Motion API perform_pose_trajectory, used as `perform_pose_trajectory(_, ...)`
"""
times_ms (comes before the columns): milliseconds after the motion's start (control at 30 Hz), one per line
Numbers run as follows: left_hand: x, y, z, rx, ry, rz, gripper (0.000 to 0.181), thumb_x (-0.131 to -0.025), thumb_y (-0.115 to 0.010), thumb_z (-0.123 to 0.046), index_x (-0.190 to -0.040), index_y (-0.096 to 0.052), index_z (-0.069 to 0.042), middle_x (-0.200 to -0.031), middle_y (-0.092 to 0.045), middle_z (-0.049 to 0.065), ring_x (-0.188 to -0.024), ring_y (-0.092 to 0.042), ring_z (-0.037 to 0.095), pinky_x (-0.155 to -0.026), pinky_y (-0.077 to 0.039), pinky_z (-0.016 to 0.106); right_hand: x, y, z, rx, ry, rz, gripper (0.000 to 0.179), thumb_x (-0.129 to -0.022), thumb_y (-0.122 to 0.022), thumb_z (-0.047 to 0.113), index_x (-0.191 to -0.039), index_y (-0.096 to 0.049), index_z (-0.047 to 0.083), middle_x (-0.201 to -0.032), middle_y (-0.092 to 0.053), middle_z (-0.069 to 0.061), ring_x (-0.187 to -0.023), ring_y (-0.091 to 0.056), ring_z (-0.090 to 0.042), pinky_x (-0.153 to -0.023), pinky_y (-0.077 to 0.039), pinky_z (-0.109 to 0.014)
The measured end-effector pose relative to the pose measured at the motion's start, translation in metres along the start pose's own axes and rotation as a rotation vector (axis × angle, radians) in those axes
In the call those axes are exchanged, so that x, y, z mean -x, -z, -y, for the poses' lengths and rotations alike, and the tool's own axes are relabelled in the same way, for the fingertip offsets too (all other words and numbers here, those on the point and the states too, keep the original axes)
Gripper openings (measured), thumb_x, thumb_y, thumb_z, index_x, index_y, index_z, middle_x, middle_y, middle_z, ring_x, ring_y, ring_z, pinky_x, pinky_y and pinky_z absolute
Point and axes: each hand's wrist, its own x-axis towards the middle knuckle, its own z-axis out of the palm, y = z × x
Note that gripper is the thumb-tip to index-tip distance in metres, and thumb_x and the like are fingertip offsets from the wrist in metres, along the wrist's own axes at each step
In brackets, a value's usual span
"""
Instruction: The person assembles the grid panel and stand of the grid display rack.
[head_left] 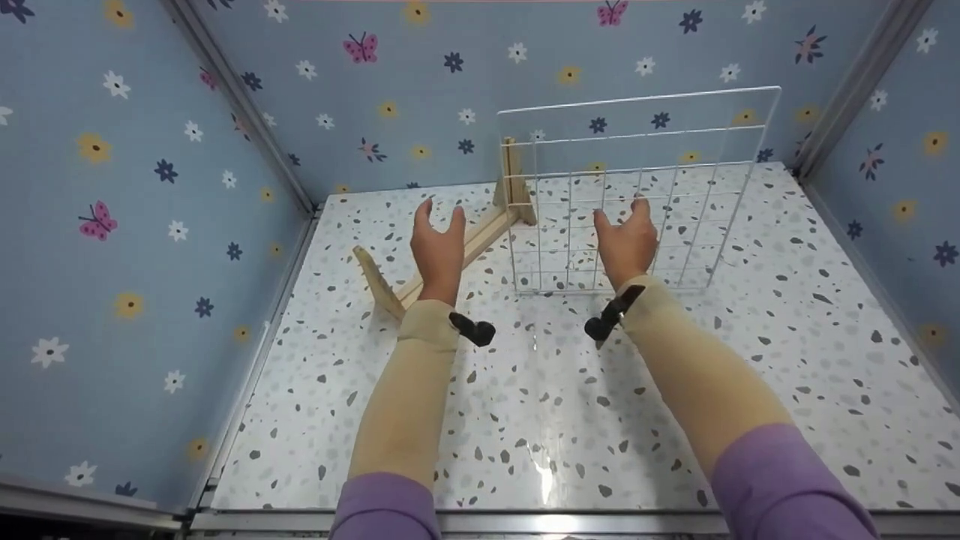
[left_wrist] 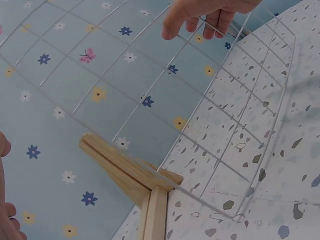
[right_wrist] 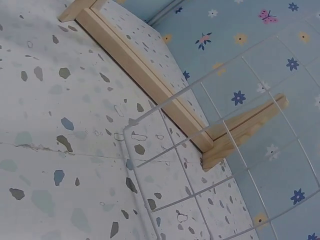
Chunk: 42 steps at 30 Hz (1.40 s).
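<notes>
A white wire grid panel [head_left: 570,225] stands up from the speckled table, tilted, in front of a wooden stand [head_left: 487,232]. The stand has a grooved base bar and an upright at each end. My left hand [head_left: 439,251] hovers near the bar, thumb and fingers spread, holding nothing; part of it shows at the left edge of the left wrist view. My right hand [head_left: 628,244] overlaps the panel, thumb and fingers apart. Whether it touches the wires cannot be told. In the left wrist view, the panel's edge passes across the far upright [left_wrist: 125,167]; contact is unclear.
Blue flowered walls [head_left: 420,90] enclose the speckled table [head_left: 540,405] at the back and both sides. Metal rails run along the wall corners and the front edge [head_left: 600,521]. A small black mount [head_left: 474,330] sits on each wrist.
</notes>
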Motion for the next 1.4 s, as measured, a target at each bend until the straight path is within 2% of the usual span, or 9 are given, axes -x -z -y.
perform_pose_trajectory(300, -0.013, 0.038, -0.013, -0.027, -0.056, -0.077, 0.062, -0.1, -0.063, -0.038, -0.152, -0.044, -0.011, -0.156, -0.044, 0.005, -0.145, -0.037, 0.016, -0.115, -0.035, 0.03, -0.006, 0.009, 0.001, -0.007, -0.01, 0.007, 0.071, -0.097, -0.067, 0.043, -0.152, -0.039, 0.009, -0.152, -0.049, -0.014, -0.112, -0.064, -0.032, -0.103, -0.047, -0.043)
perform_pose_trajectory(567, -0.02, 0.064, -0.018, -0.095, -0.039, -0.124, 0.062, -0.101, -0.062, -0.039, -0.154, -0.041, -0.013, -0.158, -0.042, 0.002, -0.147, -0.034, 0.014, -0.118, -0.031, 0.029, -0.012, 0.019, -0.001, -0.008, -0.033, 0.023, 0.072, -0.097, -0.065, 0.047, -0.152, -0.038, 0.009, -0.154, -0.046, -0.013, -0.135, -0.051, -0.028, -0.111, -0.042, -0.039)
perform_pose_trajectory(767, -0.027, 0.082, -0.005, -0.135, -0.044, -0.138, 0.069, -0.1, -0.063, -0.036, -0.158, -0.034, -0.014, -0.166, -0.026, 0.004, -0.155, -0.015, 0.017, -0.123, -0.019, 0.031, -0.015, 0.023, -0.004, -0.019, -0.032, 0.013, 0.072, -0.097, -0.065, 0.046, -0.153, -0.037, 0.01, -0.157, -0.043, -0.01, -0.142, -0.044, -0.025, -0.115, -0.037, -0.038)
perform_pose_trajectory(867, -0.029, 0.09, 0.003, -0.151, 0.001, -0.128, 0.077, -0.1, -0.063, -0.041, -0.162, -0.023, -0.016, -0.169, -0.014, 0.002, -0.156, -0.002, 0.015, -0.124, -0.01, 0.03, -0.017, 0.024, -0.006, -0.01, -0.014, -0.01, 0.071, -0.096, -0.067, 0.043, -0.151, -0.039, 0.008, -0.155, -0.045, -0.012, -0.14, -0.046, -0.027, -0.115, -0.038, -0.038)
perform_pose_trajectory(1000, -0.029, 0.098, 0.014, -0.18, 0.077, -0.102, 0.089, -0.099, -0.061, -0.051, -0.164, -0.011, -0.018, -0.171, -0.005, -0.001, -0.156, 0.004, 0.016, -0.124, -0.005, 0.031, -0.018, 0.027, -0.007, -0.007, -0.004, -0.025, 0.07, -0.096, -0.068, 0.041, -0.151, -0.041, 0.007, -0.154, -0.047, -0.013, -0.139, -0.048, -0.027, -0.114, -0.039, -0.037)
perform_pose_trajectory(1067, -0.028, 0.1, 0.019, -0.173, 0.104, -0.084, 0.092, -0.098, -0.061, -0.052, -0.165, -0.007, -0.017, -0.171, -0.002, 0.0, -0.156, 0.004, 0.018, -0.124, -0.005, 0.032, -0.017, 0.028, -0.007, -0.007, -0.01, -0.025, 0.07, -0.096, -0.068, 0.042, -0.151, -0.04, 0.008, -0.154, -0.046, -0.012, -0.139, -0.048, -0.025, -0.114, -0.039, -0.036)
perform_pose_trajectory(1200, -0.024, 0.104, 0.027, -0.135, 0.152, -0.069, 0.094, -0.099, -0.062, -0.049, -0.164, -0.003, -0.016, -0.171, -0.001, 0.002, -0.155, -0.014, 0.022, -0.124, -0.015, 0.03, -0.018, 0.031, -0.007, -0.011, -0.032, -0.018, 0.072, -0.096, -0.066, 0.046, -0.152, -0.039, 0.01, -0.157, -0.044, -0.01, -0.139, -0.048, -0.024, -0.115, -0.037, -0.035)
perform_pose_trajectory(1300, -0.02, 0.105, 0.034, -0.115, 0.167, -0.085, 0.091, -0.1, -0.062, -0.044, -0.164, -0.004, -0.015, -0.17, -0.008, 0.003, -0.153, -0.02, 0.021, -0.122, -0.018, 0.028, -0.019, 0.032, -0.007, -0.016, -0.046, -0.014, 0.073, -0.095, -0.067, 0.046, -0.152, -0.038, 0.011, -0.158, -0.043, -0.009, -0.139, -0.048, -0.024, -0.116, -0.035, -0.035)
perform_pose_trajectory(1400, -0.017, 0.104, 0.039, -0.129, 0.164, -0.097, 0.085, -0.102, -0.061, -0.042, -0.164, -0.009, -0.013, -0.169, -0.017, 0.005, -0.154, -0.017, 0.019, -0.123, -0.018, 0.028, -0.02, 0.034, -0.008, -0.021, -0.06, -0.015, 0.074, -0.096, -0.067, 0.046, -0.153, -0.037, 0.011, -0.158, -0.042, -0.008, -0.139, -0.047, -0.024, -0.116, -0.035, -0.034)
